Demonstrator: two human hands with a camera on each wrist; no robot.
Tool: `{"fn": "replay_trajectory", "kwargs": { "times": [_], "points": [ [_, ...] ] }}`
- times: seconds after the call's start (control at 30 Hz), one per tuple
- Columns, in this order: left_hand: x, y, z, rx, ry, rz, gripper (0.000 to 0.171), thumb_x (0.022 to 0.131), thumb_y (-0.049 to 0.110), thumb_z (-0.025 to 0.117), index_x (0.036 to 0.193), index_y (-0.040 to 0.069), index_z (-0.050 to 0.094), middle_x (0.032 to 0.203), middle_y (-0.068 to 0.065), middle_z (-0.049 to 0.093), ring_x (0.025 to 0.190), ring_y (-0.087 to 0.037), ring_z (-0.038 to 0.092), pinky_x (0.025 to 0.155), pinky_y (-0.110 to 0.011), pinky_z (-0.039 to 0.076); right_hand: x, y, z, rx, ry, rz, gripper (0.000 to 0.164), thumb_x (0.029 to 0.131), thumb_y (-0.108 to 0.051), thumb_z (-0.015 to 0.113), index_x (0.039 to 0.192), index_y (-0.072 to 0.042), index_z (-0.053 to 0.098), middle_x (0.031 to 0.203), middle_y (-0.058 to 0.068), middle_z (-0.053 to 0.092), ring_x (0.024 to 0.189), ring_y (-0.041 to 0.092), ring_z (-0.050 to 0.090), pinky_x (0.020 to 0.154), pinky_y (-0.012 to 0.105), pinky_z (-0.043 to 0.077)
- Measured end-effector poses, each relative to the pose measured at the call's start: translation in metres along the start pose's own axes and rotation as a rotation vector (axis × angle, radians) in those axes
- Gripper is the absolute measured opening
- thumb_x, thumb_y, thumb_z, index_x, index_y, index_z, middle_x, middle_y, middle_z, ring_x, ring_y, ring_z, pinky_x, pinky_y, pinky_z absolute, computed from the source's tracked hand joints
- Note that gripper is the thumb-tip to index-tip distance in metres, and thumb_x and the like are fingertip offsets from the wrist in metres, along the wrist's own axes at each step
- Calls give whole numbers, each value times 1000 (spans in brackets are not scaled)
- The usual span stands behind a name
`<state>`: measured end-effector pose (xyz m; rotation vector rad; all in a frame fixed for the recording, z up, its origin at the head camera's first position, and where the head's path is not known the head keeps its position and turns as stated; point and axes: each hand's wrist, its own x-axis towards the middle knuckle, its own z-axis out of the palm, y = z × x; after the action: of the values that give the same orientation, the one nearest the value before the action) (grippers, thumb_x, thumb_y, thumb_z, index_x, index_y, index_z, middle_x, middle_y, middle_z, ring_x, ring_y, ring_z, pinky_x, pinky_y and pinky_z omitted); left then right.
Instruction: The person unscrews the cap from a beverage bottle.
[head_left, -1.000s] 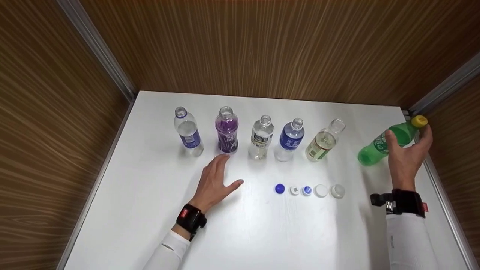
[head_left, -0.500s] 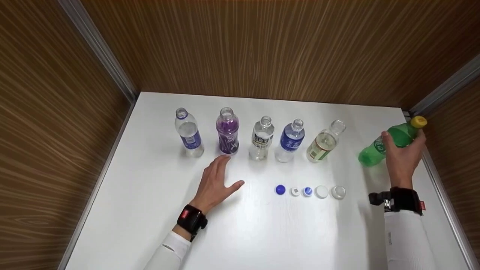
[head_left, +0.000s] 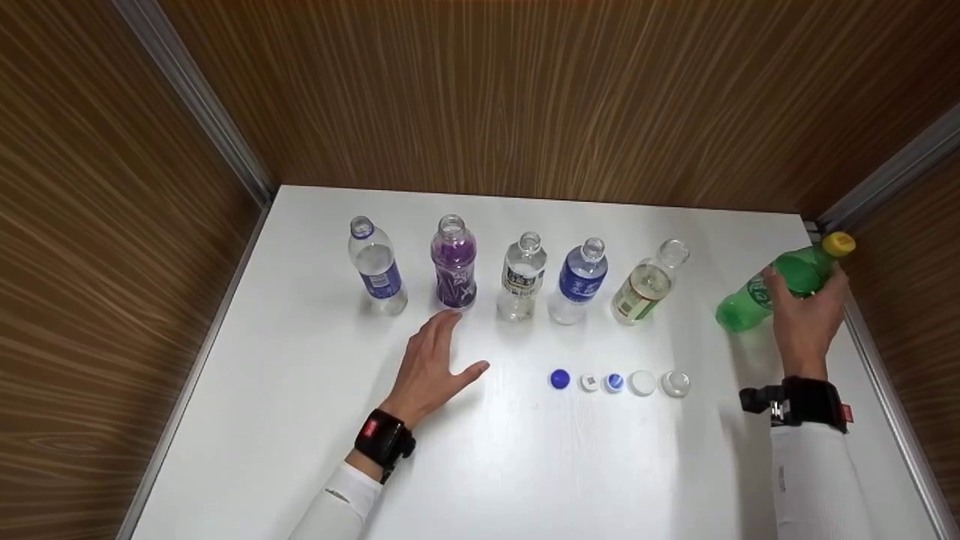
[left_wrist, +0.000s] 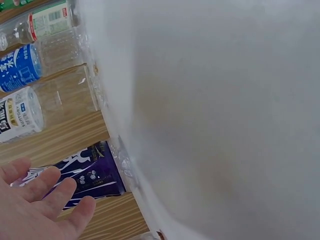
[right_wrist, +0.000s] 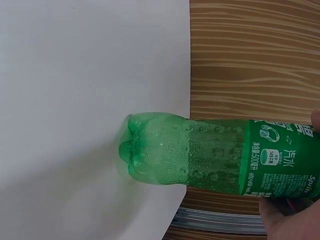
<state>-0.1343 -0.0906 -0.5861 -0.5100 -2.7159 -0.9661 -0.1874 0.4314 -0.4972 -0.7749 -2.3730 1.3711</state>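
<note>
At the right side of the table, my right hand grips a green Sprite bottle with a yellow cap on it. The right wrist view shows the bottle's base standing on the white surface, with fingertips around the label. My left hand is spread, thumb apart from the fingers, holding nothing. Its fingertips lie just in front of an uncapped purple bottle. In the left wrist view, the left fingers overlap that bottle's dark purple label.
Uncapped bottles stand in a row: a clear one with a blue label, a white-labelled one, a blue-labelled one and a green-labelled one. Several caps, including a blue cap, lie before them. Wood-grain panels enclose the white table.
My right hand has shifted slightly left, its fingers moving down from near the yellow cap onto the green bottle's shoulder. The left hand and the other bottles stay put.
</note>
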Motion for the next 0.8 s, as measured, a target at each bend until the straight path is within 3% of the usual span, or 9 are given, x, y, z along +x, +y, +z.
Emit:
{"fn": "replay_trajectory", "kwargs": {
  "times": [0.4,0.57,0.8],
  "points": [
    [0,3,-1,10,-23,-13,89,87,59,73,150,4,43,151,-15,45,139,-30,46,111,-51,41,-26,-8,-15,110,63,-38,81,95,-39,69,160,-27,22,154,0,41,138,13,44,117,31,36],
    [1,4,0,2,-24,-10,89,87,60,72,150,5,42,151,-15,45,139,-30,46,112,-50,40,-46,-16,-19,158,87,-110,75,95,-30,71,157,-22,29,142,-3,47,131,13,49,115,30,39],
    [1,5,2,-8,-24,-9,89,87,62,71,149,5,43,152,-16,45,140,-30,45,113,-50,39,-70,-23,-23,219,35,-110,69,96,-26,72,154,-22,35,137,-4,49,128,15,51,115,30,40]
  ]
}}
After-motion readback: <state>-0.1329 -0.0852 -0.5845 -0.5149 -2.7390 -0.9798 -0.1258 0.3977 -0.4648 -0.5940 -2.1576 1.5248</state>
